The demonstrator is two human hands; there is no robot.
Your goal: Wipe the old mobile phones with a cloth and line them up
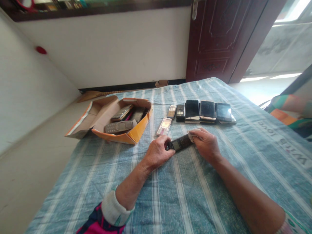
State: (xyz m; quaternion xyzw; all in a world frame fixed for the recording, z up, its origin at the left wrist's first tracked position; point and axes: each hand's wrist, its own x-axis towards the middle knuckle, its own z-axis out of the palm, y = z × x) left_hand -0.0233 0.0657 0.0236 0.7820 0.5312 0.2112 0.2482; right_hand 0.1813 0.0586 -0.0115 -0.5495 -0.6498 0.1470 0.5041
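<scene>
A black keypad phone (179,143) lies tilted between my two hands, just above or on the striped cloth. My left hand (159,152) is closed around its screen end, thumb along the lower edge. A crumpled whitish wipe (192,136) is pinched in my right hand (207,143) and pressed against the phone's keypad end. Just beyond my left hand lie a pink-and-white phone (164,126) and a small beige keypad phone (172,111). Whether the black phone's underside touches the cloth is hidden.
An open orange cardboard box (141,130) at left holds several old phones (119,126). Right of centre stand stacks of dark touchscreen phones (192,110). The blue striped cloth (170,188) covers the surface; a dark red door (219,35) stands behind it.
</scene>
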